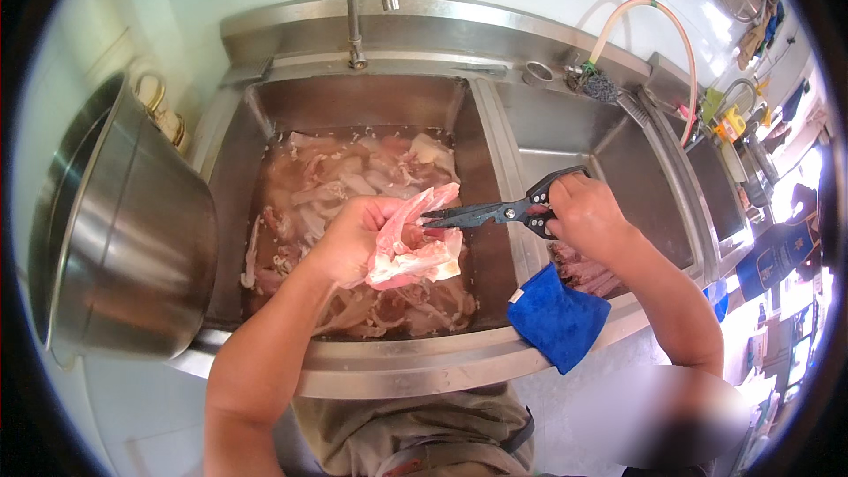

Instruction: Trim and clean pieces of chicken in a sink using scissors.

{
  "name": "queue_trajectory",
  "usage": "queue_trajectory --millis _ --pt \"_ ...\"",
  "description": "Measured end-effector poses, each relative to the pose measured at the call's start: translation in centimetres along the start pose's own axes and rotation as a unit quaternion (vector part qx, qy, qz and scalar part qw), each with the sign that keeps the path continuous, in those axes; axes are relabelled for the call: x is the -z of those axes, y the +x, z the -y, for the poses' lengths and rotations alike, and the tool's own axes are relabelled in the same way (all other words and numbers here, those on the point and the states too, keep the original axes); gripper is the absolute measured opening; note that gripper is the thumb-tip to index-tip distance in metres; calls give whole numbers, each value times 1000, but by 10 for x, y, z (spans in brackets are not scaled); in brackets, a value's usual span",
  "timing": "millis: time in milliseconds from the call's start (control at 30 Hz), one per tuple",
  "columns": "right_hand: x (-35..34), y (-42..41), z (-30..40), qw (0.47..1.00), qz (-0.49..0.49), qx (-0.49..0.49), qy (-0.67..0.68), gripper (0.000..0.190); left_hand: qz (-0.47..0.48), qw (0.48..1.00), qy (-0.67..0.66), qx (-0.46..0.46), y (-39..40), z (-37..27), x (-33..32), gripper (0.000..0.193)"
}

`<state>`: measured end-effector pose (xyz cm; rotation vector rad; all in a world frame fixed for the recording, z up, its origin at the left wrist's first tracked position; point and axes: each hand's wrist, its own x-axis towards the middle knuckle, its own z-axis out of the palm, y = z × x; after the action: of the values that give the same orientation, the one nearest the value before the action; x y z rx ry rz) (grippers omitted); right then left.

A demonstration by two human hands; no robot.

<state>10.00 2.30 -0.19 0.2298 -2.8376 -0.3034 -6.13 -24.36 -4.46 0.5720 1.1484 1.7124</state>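
Observation:
Above the left sink basin, my left hand (351,238) grips a piece of raw pale-pink meat (414,258) with whitish fat on it. My right hand (586,212) holds black-handled kitchen scissors (509,213) by the handles. Their dark blades point left and reach into a fold of the meat, so the tips are partly hidden. Beneath, the left basin (358,103) holds cloudy reddish water with many raw meat pieces (338,185) soaking in it. Below my right wrist, several strips of reddish meat (586,269) lie in the right basin (636,179).
A blue cloth (560,318) hangs over the sink's front edge. On the left stands a large steel pot (139,238). The curved faucet (358,6) rises behind the left basin. A steel scourer (599,87) and a hose (686,53) are at the back right.

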Motion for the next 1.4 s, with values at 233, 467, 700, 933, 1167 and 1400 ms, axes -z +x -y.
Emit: queue_trajectory --millis 233,467,700,933,1167,1400 --pt "-7 0 2 999 -26 -10 28 28 33 999 17 -26 1 3 4 34" --pt "-6 0 1 1000 9 -13 16 30 37 998 33 -30 2 4 5 39" --pt "-6 0 4 999 19 -17 24 28 36 999 16 4 3 2 1 55" --pt "-5 0 6 999 10 -17 27 29 40 999 21 -10 5 5 4 62" --pt "0 1 11 999 15 -21 34 31 6 999 31 -12 3 6 2 54" --pt "1 -1 9 999 22 -23 29 30 -14 999 21 -29 4 6 -2 35"
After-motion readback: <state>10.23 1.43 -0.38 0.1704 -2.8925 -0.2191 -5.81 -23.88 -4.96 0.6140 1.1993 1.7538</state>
